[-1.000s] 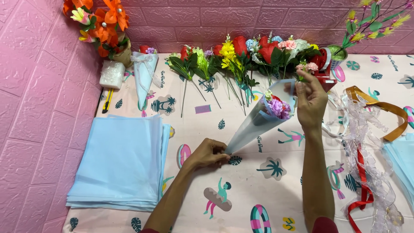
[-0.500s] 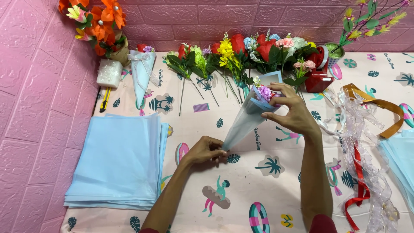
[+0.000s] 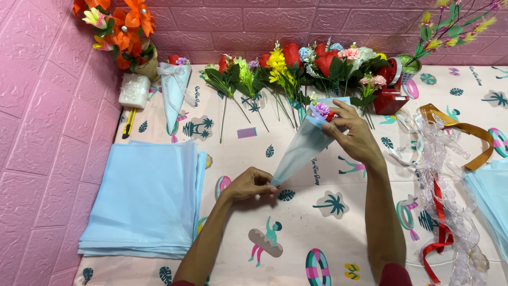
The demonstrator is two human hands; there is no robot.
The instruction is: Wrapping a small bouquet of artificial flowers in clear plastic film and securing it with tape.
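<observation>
Bright, even, diffuse light from overhead; colours saturated, no dim corners. Shadows soft and short: faint one under the left hand (image 3: 247,185) on the cream printed tablecloth (image 3: 328,233), thin one along the edge of the stacked pale blue paper sheets (image 3: 143,196). Mild sheen on the clear crinkled plastic ribbon (image 3: 444,175), no hard glare. Pale blue paper cone (image 3: 301,151) slightly washed out, little surface detail. Focus sharp at centre; slight softness on the pink embossed brick wall (image 3: 42,132) at left. Wide-angle bending visible at the edges. No motion blur on the right hand (image 3: 354,135).
</observation>
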